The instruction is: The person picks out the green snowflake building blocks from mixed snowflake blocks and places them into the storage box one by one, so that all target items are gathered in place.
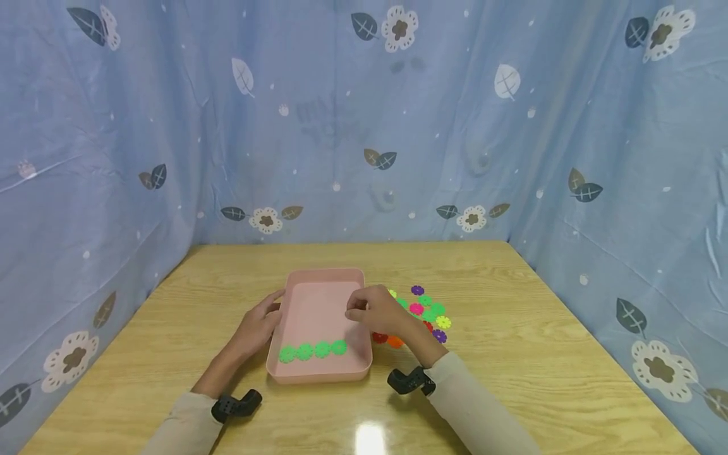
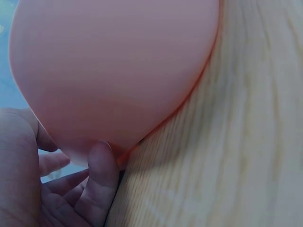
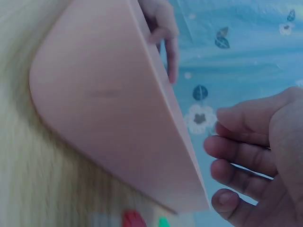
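Touching the left side of a pink tray [image 1: 318, 316], a person's left hand [image 1: 260, 325] is resting against the outer wall close to the rim, its fingers relaxed and partly spread. The tray is sitting upright on a wooden bench [image 1: 500, 373], between the two arms. The right hand [image 1: 380, 309] is hovering across the tray's right rim, its fingertips hanging above the inside; the fingers are bending loosely, and in the right wrist view their tips are lining up close to one another. The two hands are working apart, with the tray's floor stretching between them.

Inside the tray, four green flower discs [image 1: 322, 349] are lying in a row near the front wall, starting close to the left corner and running toward the right. Whether each one is touching its neighbour is not showing clearly.

Outside, beyond the right wall and partly hiding behind the right hand and forearm, loose discs are scattering over the bench: a purple disc [image 1: 418, 290] is lying farthest back, a pink disc [image 1: 416, 309] is sitting among green ones, a yellow disc [image 1: 443, 322] is marking the right edge, and a red disc [image 1: 380, 338] and an orange disc [image 1: 395, 342] are lying nearest the tray. Behind everything, a blue curtain [image 1: 318, 145] is hanging.
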The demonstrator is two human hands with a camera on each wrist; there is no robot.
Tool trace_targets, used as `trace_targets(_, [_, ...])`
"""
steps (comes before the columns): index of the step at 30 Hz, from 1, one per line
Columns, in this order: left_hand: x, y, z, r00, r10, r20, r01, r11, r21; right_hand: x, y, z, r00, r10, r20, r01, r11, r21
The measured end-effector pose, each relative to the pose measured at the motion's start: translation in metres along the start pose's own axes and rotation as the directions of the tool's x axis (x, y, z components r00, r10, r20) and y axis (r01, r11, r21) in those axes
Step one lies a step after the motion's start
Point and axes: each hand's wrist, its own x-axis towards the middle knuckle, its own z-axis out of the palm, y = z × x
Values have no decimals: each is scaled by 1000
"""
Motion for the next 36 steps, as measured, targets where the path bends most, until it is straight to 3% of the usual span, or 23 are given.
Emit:
trace_targets(9, [-2,-5,0,1000,-3,4,3,1000,13,-23,31,-30,979,20,-203,-29,999,-40])
trace_targets(15, [0,-6,1,1000,2,24,-2,1000,8,-47,54,-43,939,161,-305,-177,984,-25])
trace_targets(21, [0,-5,2,1000,4,20,-4,1000,8,-54,70,-49,912,241,-332,-272,961,-52])
trace_targets(30, [3,-7,-1,1000,3,20,-3,1000,-20,-50,86,-44,935,185,-303,-267,929,-255])
trace_targets(36, [1,-4,0,1000,16,20,-16,1000,-17,-50,95,-40,967,75,-243,-185,864,-468])
